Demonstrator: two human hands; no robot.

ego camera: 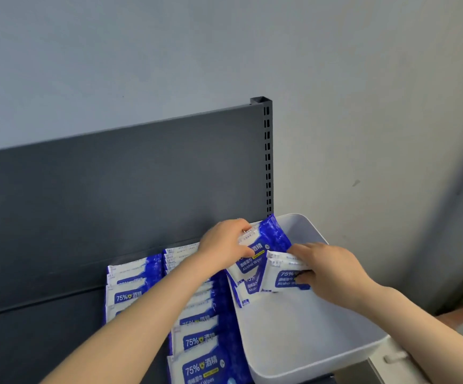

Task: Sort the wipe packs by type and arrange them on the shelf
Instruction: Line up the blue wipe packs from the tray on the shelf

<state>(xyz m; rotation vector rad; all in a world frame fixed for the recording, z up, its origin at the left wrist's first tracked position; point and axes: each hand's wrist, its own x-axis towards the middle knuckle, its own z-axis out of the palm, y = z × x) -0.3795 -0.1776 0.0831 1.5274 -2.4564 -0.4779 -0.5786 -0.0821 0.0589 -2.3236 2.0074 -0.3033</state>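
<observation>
Two rows of flat, glossy blue-and-white packs (197,342) overlap on the dark metal shelf (44,345). Over the smooth white plastic bin (294,345), the left grip (224,246) grasps the upper pack (273,236) by its top edge; the right grip (332,273) pinches the lower pack (281,277).

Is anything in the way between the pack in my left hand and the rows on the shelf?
Only the white bin's left wall separates the pack in your left hand from the nearer row of packs, and the pack sticks up above the rim. Nothing else visible blocks it.
</observation>
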